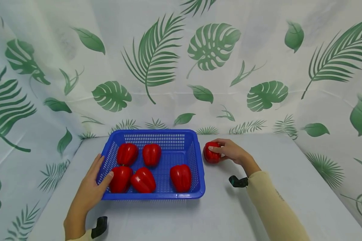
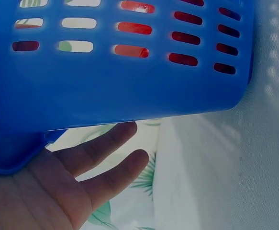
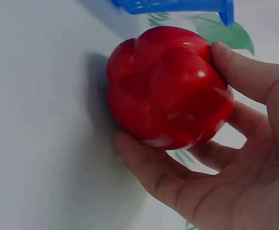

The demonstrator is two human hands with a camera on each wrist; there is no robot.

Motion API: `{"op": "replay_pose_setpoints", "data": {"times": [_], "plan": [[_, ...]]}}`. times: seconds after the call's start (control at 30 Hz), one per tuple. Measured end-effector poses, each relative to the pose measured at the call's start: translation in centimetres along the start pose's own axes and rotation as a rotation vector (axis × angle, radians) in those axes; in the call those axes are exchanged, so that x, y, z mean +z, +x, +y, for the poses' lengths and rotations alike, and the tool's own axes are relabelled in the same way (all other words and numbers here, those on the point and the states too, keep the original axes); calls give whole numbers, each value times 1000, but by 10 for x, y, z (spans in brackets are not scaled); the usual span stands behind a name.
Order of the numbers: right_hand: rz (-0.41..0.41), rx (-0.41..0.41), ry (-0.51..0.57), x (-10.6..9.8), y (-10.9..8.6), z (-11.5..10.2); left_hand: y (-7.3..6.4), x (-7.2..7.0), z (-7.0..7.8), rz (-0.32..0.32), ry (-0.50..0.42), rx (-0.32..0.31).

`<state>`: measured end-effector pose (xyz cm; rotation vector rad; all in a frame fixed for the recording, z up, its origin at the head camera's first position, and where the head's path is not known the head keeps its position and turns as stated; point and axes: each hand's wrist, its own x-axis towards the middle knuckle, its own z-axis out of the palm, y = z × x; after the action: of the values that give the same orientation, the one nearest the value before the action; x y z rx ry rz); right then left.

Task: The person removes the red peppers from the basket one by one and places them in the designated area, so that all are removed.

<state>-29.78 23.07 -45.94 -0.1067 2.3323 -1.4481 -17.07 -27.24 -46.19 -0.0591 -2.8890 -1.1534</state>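
Beside the right wall of the blue basket, my right hand [image 1: 230, 151] holds a red bell pepper [image 1: 210, 153]. In the right wrist view, thumb and fingers [image 3: 151, 165] surround this glossy, lobed pepper [image 3: 172, 91], its bottom facing the camera. My left hand [image 1: 90, 184] rests at the left side of the basket [image 1: 151, 195], thumb over the rim and the other fingers outside. The left wrist view shows two straight, spread fingers [image 2: 115, 179] by the basket wall [image 2: 115, 91]; the rest are hidden behind it. Several red bell peppers [image 1: 181, 178] lie inside, mostly toward the left.
The basket stands on a white-covered table [image 1: 229, 214]. A white sheet with green leaf prints [image 1: 169, 110] hangs behind the table and along both sides. Each wrist wears a dark strap piece [image 1: 238, 181].
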Motion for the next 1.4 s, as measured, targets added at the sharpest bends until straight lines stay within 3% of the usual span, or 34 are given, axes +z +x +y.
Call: {"op": "replay_pose_setpoints", "data": {"times": [0.73,1.4], "plan": [[67,-36,-90,4,2,16,0,0,0,-11,7,-5],[207,-146,-148,-11,-25,-24,-1,-1,2,-10,2,3]]}}
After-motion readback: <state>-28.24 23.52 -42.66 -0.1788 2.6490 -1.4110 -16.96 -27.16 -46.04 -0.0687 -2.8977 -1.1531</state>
